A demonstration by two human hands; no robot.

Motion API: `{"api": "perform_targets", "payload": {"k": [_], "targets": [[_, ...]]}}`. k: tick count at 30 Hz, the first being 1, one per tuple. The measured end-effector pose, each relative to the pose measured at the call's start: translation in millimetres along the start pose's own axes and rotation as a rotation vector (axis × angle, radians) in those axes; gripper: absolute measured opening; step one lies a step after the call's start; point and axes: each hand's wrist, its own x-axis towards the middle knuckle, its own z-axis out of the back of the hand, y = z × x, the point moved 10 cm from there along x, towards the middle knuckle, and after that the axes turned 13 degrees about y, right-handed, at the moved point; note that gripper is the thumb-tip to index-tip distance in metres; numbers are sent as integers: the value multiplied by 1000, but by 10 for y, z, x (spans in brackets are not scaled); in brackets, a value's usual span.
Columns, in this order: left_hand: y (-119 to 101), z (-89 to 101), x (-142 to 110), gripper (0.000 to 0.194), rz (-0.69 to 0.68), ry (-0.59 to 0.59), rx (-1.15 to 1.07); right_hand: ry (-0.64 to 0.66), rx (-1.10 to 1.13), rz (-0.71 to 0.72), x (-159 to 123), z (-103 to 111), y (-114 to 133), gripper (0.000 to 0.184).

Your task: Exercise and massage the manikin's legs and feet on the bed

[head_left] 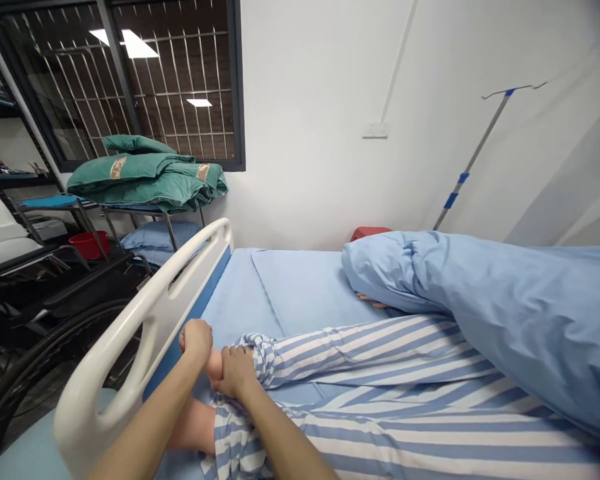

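Left hand (196, 340) and right hand (236, 372) both closed around a bare ankle (213, 365), fingers curled over the skin, neither hand open, the foot mostly hidden under the left palm. Ankle low and left of centre in the frame, just beside the white bed rail (153, 320), resting on a blue bed sheet (300, 287). Long axis of the leg nearly level across the frame: striped trouser leg (350, 353) running in from the right, cuff bunched just short of the right hand, foot pointing left toward the rail. Just below, a second bare shin (193, 428) under the right forearm, close alongside and roughly parallel. For a good hold, probably palms spread wide, pressure shared between both hands, no pinching at the bone, heel supported and the line of the leg kept straight. Farther up the bed, a blue quilt (510, 313) bunched at right, a few fingers (367, 301) showing from under its edge. Upper left, folded green quilts (147, 177) on a rack below a barred window (180, 73); lower left, a black wheelchair wheel (55, 347); upper right, a drip stand (473, 160) against the white wall.
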Motion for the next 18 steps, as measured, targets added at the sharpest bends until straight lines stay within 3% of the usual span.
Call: {"api": "perform_targets", "payload": {"k": [4, 9, 15, 18], "targets": [[-19, -48, 49, 23, 30, 43, 29, -29, 7, -3, -20, -19, -5, 64], [-42, 107, -176, 32, -78, -134, -41, -60, 24, -17, -43, -26, -9, 64], [140, 115, -471, 34, 13, -252, -102, -123, 34, -5, -114, 6, 3, 62], [263, 31, -510, 36, 67, -147, -136, -134, 34, 3, -149, 17, 9, 62]]}}
